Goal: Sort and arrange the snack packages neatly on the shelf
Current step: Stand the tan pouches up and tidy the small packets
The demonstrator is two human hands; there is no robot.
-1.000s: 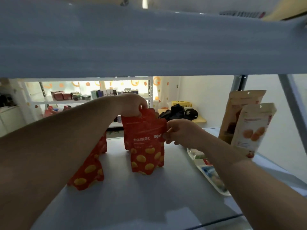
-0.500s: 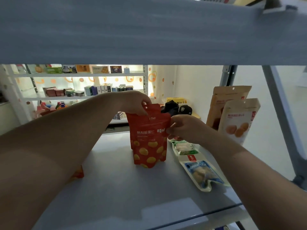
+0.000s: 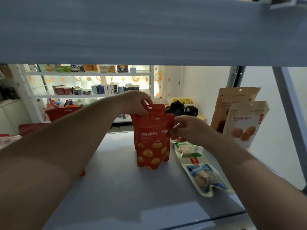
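Note:
A red snack pouch (image 3: pixel 152 140) with yellow spots stands upright on the grey shelf board (image 3: pixel 119 193), a second like pouch right behind it. My left hand (image 3: pixel 137 103) pinches its top edge. My right hand (image 3: pixel 186 128) grips its right side. A corner of another red pouch (image 3: pixel 82 173) peeks out under my left forearm. Two flat packets lie to the right: a green one (image 3: pixel 186 149) and a blue one (image 3: pixel 205 177). Two tan pouches (image 3: pixel 244 123) stand at the far right.
The shelf board above (image 3: pixel 149 30) hangs low across the top of the view. A metal upright (image 3: pixel 289 113) stands at the right. Behind, another rack (image 3: pixel 93 83) holds boxes, and a black cap (image 3: pixel 191 111) lies on a table.
The view has shifted slightly and drawn a little closer. Both hands keep their hold on the red pouch, which stays standing in the same place on the shelf.

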